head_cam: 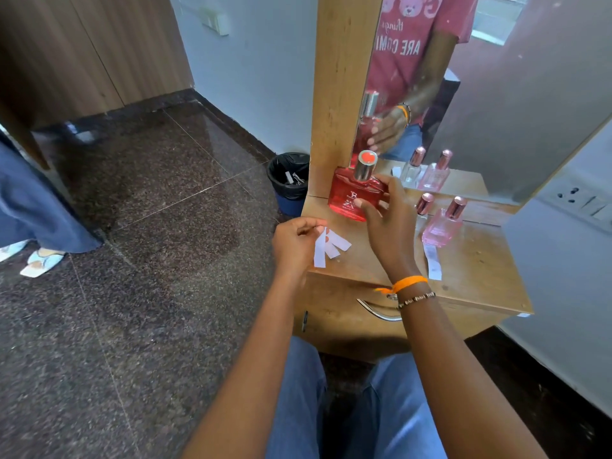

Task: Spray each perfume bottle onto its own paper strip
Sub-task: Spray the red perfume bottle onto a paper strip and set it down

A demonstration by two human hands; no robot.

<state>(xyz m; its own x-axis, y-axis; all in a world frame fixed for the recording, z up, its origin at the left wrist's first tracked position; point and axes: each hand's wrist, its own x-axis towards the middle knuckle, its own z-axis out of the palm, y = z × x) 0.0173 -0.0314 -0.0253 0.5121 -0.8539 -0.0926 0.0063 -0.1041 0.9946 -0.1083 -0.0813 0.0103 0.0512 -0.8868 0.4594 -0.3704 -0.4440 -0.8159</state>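
A red perfume bottle (pixel 356 193), cap upward, is clasped by the right hand (pixel 387 220), its label part-hidden, while fanned paper strips (pixel 328 245) are pinched by the left hand (pixel 296 241).

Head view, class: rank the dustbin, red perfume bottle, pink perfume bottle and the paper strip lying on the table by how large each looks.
1. Red perfume bottle and dustbin: too alike; the bin is farther and partly hidden.
2. Pink perfume bottle.
3. Paper strip.

The right hand (pixel 385 220) hides part of the red bottle (pixel 352 193).
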